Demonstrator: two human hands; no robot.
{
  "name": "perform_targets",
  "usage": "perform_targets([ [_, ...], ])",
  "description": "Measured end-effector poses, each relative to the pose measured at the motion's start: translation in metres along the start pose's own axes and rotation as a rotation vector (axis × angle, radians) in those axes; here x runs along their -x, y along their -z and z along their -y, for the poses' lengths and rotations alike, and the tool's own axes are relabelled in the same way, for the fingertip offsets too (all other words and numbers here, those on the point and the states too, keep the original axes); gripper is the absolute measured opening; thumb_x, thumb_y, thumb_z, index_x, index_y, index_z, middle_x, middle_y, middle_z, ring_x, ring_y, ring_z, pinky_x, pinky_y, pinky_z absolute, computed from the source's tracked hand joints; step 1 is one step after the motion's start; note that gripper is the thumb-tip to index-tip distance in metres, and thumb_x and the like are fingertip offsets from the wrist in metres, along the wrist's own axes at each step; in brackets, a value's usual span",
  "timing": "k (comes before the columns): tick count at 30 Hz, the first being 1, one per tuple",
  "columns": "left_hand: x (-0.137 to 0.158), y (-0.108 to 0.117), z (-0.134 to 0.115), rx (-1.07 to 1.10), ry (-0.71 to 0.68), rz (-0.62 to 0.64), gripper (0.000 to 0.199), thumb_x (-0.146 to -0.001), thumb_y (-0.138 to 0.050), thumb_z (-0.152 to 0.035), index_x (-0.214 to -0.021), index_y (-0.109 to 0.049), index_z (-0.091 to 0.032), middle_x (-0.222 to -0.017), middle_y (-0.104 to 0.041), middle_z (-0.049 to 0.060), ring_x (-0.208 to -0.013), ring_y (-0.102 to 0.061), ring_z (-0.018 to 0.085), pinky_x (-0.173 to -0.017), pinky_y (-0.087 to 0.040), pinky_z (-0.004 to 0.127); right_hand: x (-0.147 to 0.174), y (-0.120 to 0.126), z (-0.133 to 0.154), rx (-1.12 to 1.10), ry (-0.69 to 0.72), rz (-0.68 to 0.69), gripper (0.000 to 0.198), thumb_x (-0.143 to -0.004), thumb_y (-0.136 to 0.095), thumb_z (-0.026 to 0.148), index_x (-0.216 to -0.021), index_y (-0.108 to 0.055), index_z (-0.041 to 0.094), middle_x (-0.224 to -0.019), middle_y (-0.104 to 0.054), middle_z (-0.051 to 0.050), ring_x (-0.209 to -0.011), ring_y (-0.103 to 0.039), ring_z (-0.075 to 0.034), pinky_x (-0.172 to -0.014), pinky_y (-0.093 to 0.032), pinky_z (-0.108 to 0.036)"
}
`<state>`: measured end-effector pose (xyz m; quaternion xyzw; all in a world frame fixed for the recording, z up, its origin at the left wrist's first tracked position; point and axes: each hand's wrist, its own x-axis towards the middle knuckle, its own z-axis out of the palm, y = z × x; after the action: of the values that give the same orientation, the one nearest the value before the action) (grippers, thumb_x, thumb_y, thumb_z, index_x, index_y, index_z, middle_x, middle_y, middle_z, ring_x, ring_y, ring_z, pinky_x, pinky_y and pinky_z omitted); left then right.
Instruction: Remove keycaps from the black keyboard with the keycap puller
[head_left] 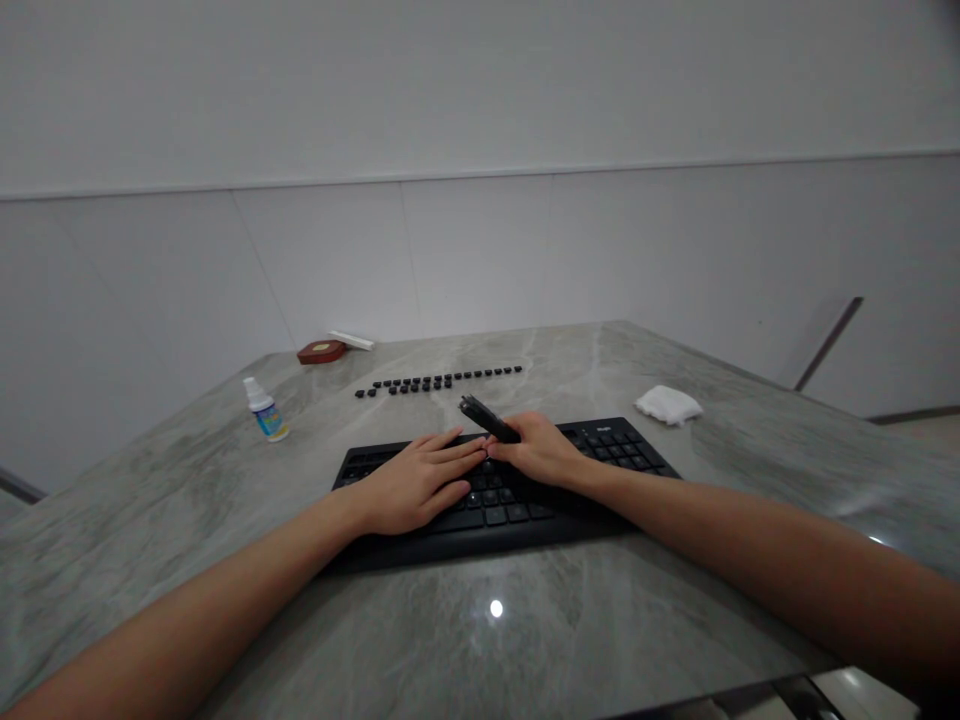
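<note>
A black keyboard [517,515] lies across the middle of the marble-patterned table, partly hidden by both hands. My left hand [409,485] rests on its left half, fingers stretched out and pointing right, with nothing in its grasp. Over the keyboard's middle, my right hand [541,450] is closed around a slim black pen-like tool [484,415], whose upper end tilts up and to the left. The fingertips of both hands meet close together at the keys; what lies under them is hidden. Behind the keyboard, several loose black keycaps [427,382] are laid out in two rows.
To the left stands a small spray bottle [267,412] with a white top. A dark red case [321,351] and a white strip [351,340] lie at the far left edge. On the right is a folded white cloth or tissue [667,404]. A wall [480,260] rises behind the table.
</note>
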<state>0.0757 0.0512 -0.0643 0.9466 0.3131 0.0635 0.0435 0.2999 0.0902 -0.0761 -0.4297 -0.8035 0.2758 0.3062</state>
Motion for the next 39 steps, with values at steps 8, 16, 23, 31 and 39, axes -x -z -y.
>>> perform_targets([
  [8,0.000,0.000,0.000,-0.008,0.009,0.038,0.046,-0.101,-0.027,-0.038,-0.147,-0.028,-0.033,-0.154,-0.025,-0.004,-0.144,-0.017,0.027,-0.115,-0.022,0.048,-0.004,0.013,-0.010,-0.080,-0.139,-0.215,0.017,-0.066,-0.055,0.011,-0.065,-0.072,0.013,-0.058,-0.065,-0.001,-0.062,-0.058,-0.016,-0.060,-0.040,-0.025],
  [16,0.001,0.001,-0.006,0.071,0.081,-0.099,0.047,-0.097,-0.041,-0.034,-0.142,-0.036,-0.022,-0.144,-0.044,0.009,-0.136,-0.036,0.026,-0.110,-0.033,0.047,0.001,0.012,-0.010,-0.109,0.184,-0.125,0.022,-0.084,-0.053,0.026,-0.091,-0.072,0.016,-0.081,-0.071,-0.002,-0.077,-0.063,-0.018,-0.073,-0.046,-0.028],
  [23,0.000,0.001,-0.008,0.174,0.064,-0.192,0.048,-0.092,-0.049,-0.026,-0.138,-0.034,-0.021,-0.136,-0.051,0.009,-0.124,-0.049,0.023,-0.107,-0.040,0.043,0.005,0.011,-0.007,-0.010,0.364,0.032,0.014,-0.082,-0.059,0.015,-0.092,-0.068,0.017,-0.089,-0.071,-0.003,-0.083,-0.064,-0.017,-0.075,-0.047,-0.027],
  [31,0.002,0.002,-0.007,0.171,-0.011,-0.189,0.048,-0.089,-0.049,-0.016,-0.136,-0.041,-0.021,-0.137,-0.050,0.010,-0.129,-0.045,0.024,-0.108,-0.039,0.045,0.007,0.003,-0.012,0.378,0.493,-0.049,0.010,-0.079,-0.057,0.009,-0.084,-0.063,0.016,-0.078,-0.067,-0.005,-0.073,-0.060,-0.017,-0.068,-0.043,-0.027],
  [39,-0.001,0.004,-0.009,0.150,-0.167,-0.241,0.026,-0.092,-0.044,-0.014,-0.111,-0.061,-0.017,-0.122,-0.062,0.008,-0.121,-0.049,0.023,-0.105,-0.042,0.043,0.008,0.006,-0.009,0.288,0.475,-0.074,0.014,-0.079,-0.056,0.008,-0.088,-0.059,0.017,-0.084,-0.065,-0.003,-0.076,-0.058,-0.016,-0.070,-0.042,-0.025],
])
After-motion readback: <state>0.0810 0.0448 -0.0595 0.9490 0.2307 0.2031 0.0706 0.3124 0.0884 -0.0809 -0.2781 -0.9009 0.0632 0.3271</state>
